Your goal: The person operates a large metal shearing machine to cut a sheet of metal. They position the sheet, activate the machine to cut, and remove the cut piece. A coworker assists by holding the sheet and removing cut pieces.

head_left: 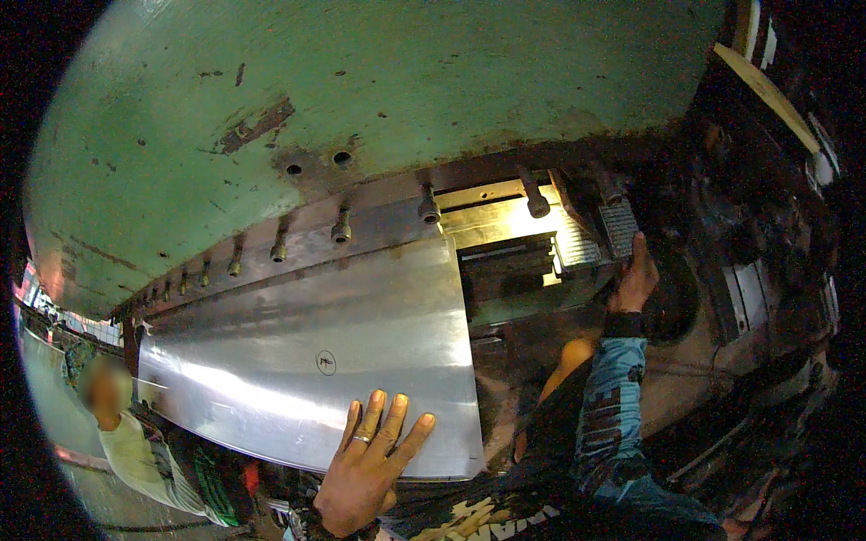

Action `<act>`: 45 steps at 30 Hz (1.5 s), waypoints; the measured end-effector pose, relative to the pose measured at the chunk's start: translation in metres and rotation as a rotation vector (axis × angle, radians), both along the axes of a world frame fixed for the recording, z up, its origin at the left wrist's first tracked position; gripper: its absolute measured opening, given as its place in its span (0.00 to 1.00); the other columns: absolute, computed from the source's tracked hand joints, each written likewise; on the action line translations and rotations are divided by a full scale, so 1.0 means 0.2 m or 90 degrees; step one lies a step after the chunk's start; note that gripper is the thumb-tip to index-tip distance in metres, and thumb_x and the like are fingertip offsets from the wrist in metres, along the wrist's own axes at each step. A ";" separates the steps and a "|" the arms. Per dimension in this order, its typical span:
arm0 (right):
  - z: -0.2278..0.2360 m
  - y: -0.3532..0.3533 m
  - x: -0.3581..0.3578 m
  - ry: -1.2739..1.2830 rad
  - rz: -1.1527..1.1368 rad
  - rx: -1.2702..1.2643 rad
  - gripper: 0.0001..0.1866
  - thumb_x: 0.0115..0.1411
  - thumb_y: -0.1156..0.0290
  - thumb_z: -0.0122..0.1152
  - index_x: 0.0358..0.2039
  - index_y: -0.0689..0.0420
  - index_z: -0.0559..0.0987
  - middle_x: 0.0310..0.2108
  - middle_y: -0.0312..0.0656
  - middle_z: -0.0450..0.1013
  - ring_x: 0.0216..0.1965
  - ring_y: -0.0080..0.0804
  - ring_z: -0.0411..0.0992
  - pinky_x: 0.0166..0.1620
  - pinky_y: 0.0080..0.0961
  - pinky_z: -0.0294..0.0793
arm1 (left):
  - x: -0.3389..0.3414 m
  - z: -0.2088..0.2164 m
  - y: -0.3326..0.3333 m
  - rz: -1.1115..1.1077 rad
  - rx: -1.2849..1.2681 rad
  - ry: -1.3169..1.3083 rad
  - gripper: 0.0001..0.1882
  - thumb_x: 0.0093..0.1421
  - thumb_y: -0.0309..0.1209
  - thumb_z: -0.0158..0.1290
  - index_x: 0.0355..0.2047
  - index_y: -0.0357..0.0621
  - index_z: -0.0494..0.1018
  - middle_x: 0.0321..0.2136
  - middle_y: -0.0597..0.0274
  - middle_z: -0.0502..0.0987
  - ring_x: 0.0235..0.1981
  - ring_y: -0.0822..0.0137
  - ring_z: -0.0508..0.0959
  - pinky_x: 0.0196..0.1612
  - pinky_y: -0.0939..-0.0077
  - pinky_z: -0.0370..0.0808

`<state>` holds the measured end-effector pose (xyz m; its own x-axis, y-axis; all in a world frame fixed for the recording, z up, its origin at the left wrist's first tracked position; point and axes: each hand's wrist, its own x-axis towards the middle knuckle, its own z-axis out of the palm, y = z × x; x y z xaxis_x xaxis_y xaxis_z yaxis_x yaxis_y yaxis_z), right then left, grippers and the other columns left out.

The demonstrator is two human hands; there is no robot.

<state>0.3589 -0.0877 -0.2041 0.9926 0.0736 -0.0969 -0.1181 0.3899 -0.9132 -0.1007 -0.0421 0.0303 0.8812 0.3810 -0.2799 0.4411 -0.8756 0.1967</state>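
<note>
Here's the left hand [354, 482], palm down at the near edge of a broad, shiny silver metal sheet [271, 352], fingers fanned and loose, gripping nothing, a silver-coloured ring [362, 439] on one of them. The sheet lies right in front of the person, stretching away to the left, a small circled dark mark [326, 362] on its face and a bright streak of light across its nearer half. Its far side runs up to a row of dark cylindrical bolts [340, 229] along the bottom of a huge green-painted, scuffed metal beam [180, 99].

Over to the right, the right hand [634, 281], below a blue patterned sleeve [613, 388], is up at a small grey ribbed metal block [620, 229]. One finger lies along the block's edge; whether the others clasp it, I can't tell. Just left of that block, a yellow-lit metal bar [492, 216] glows beyond the sheet's right edge. Far left, another person in a pale top [135, 460] is beside the sheet.
</note>
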 end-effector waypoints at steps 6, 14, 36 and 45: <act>0.01 -0.01 0.00 -0.028 0.020 -0.025 0.23 0.64 0.51 0.67 0.48 0.57 0.84 0.44 0.35 0.79 0.43 0.29 0.73 0.47 0.31 0.71 | -0.01 0.00 0.00 0.006 -0.010 0.011 0.59 0.36 0.17 0.61 0.74 0.54 0.58 0.74 0.46 0.52 0.75 0.38 0.50 0.76 0.40 0.46; 0.02 0.00 0.00 -0.007 0.020 -0.004 0.24 0.63 0.49 0.68 0.47 0.58 0.84 0.43 0.35 0.78 0.42 0.30 0.72 0.47 0.32 0.71 | -0.01 0.00 0.00 0.017 -0.026 -0.025 0.57 0.37 0.17 0.60 0.73 0.54 0.59 0.74 0.45 0.53 0.75 0.38 0.51 0.76 0.40 0.47; 0.03 0.01 0.00 0.000 0.030 -0.044 0.25 0.65 0.45 0.64 0.47 0.56 0.77 0.42 0.37 0.74 0.41 0.29 0.71 0.46 0.32 0.72 | -0.01 0.00 -0.01 0.010 -0.017 0.006 0.57 0.39 0.19 0.61 0.74 0.54 0.57 0.74 0.44 0.53 0.75 0.36 0.50 0.75 0.38 0.46; 0.08 -0.03 0.05 -0.026 0.135 -0.130 0.23 0.64 0.50 0.67 0.42 0.60 0.81 0.37 0.39 0.76 0.36 0.30 0.72 0.40 0.32 0.73 | -0.09 -0.13 -0.01 -0.022 0.034 -0.122 0.59 0.43 0.23 0.61 0.77 0.54 0.47 0.76 0.47 0.49 0.77 0.43 0.47 0.77 0.41 0.43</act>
